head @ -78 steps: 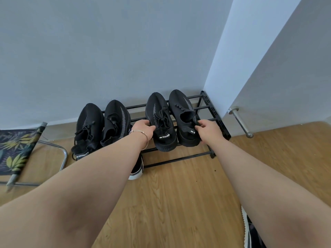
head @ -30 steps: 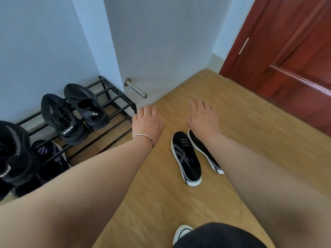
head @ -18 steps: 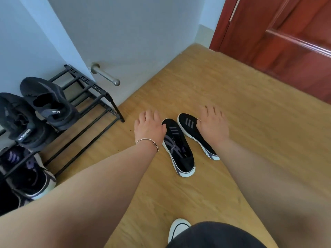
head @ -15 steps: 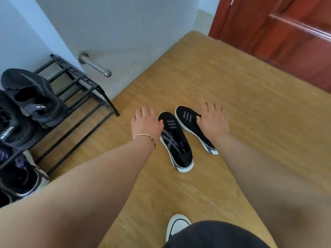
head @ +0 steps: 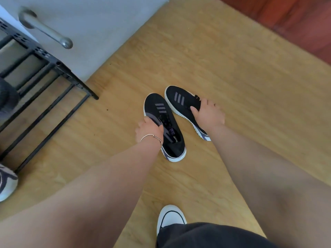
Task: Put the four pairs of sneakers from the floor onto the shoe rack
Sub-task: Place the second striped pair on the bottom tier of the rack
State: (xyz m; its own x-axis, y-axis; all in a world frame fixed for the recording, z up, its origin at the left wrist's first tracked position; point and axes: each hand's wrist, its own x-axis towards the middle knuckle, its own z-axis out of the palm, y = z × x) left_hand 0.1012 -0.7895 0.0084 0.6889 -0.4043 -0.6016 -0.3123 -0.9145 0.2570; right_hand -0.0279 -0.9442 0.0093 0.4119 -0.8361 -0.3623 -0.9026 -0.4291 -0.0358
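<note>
At far left I see the black shoe rack against the wall, a sneaker toe poking out at its near end. On the wooden floor mid-scene, my left hand curls its fingers over the left striped sneaker, gripping its edge. Just right, touching it, my right hand clasps the right striped sneaker at its opening

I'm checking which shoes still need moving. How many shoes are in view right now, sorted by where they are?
On the floor, black with three stripes: 2, the left sneaker and the right sneaker
At the shoe rack, partly cut off: 2, a dark shoe and a white-toed shoe
White toe cap at the bottom: 1
Total: 5
</note>
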